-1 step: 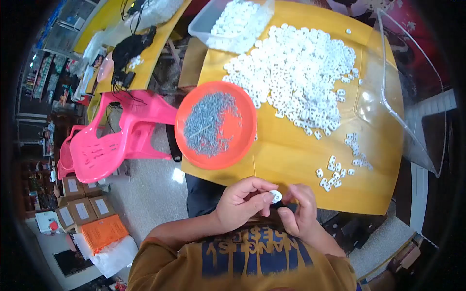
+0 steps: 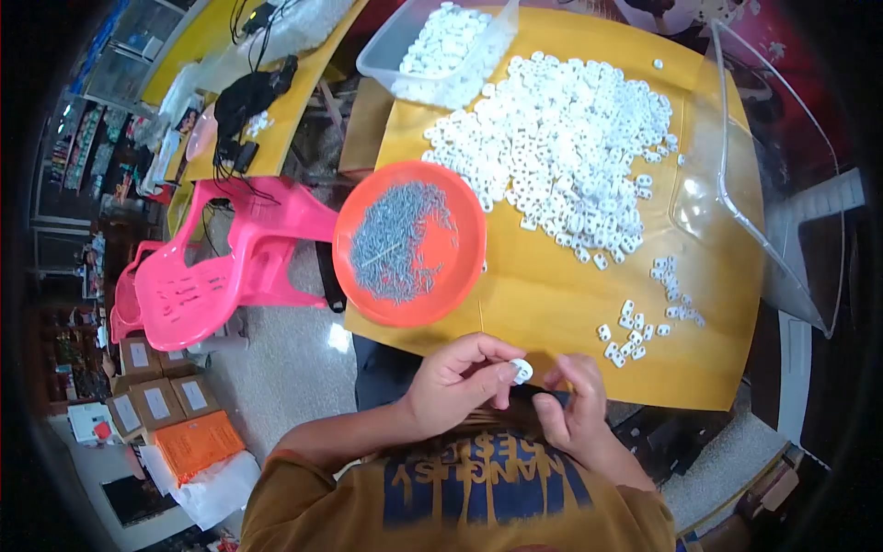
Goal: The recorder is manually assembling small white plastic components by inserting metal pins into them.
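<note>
Left hand (image 2: 460, 382) pinches a small white piece (image 2: 522, 371) at lower centre of the frame; I'd keep that hold steady on the rim, face unobstructed. Just right of it, the right hand (image 2: 578, 400) has thumb and fingers parted, seemingly empty, though I can't see its palm fully.

White piece (image 2: 523, 372) in left grip (image 2: 457, 384), right grip (image 2: 580, 405) beside, orange plate (image 2: 468, 262)

A small white piece (image 2: 521, 372) with a rounded outline and a greyish detail on its visible face is pinched at the fingertips of the left hand (image 2: 460, 385), partly covered by them, its exposed side facing upward.
</note>
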Motion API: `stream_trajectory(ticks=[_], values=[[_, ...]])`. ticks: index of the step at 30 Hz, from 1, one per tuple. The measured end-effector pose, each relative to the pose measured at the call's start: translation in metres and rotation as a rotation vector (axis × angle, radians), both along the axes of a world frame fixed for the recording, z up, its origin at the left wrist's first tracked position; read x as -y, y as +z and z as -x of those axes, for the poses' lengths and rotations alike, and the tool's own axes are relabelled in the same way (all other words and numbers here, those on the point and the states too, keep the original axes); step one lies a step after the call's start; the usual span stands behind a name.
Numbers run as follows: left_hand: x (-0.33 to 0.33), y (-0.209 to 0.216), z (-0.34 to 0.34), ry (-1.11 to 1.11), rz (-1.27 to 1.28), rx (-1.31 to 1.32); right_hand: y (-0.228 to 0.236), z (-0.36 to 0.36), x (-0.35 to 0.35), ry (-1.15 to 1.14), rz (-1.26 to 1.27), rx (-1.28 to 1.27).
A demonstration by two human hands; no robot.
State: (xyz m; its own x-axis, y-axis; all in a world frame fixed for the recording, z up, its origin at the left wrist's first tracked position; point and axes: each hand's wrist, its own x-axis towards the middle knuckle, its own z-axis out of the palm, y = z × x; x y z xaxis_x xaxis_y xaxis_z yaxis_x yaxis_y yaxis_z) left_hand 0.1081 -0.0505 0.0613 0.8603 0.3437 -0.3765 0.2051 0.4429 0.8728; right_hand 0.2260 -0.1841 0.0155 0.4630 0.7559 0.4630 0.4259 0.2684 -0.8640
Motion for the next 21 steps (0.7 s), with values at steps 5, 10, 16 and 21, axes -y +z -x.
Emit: stream_trajectory(ticks=[5, 10, 16, 21], values=[[-0.060, 0.027, -0.047, 0.235, -0.174, -0.011, -0.008, -0.018, 0.034, -0.224, 0.100, 0.149], [-0.206, 0.058, -0.124, 0.390, -0.400, 0.294, -0.019, -0.033, 0.053, -0.400, 0.087, 0.148], [-0.182, 0.026, -0.147, 0.239, -0.480, 0.010, -0.029, -0.049, 0.055, -0.400, -0.042, 0.144], [-0.048, 0.007, -0.128, -0.190, -0.761, -0.300, -0.036, -0.052, 0.057, -0.227, -0.022, 0.232]])
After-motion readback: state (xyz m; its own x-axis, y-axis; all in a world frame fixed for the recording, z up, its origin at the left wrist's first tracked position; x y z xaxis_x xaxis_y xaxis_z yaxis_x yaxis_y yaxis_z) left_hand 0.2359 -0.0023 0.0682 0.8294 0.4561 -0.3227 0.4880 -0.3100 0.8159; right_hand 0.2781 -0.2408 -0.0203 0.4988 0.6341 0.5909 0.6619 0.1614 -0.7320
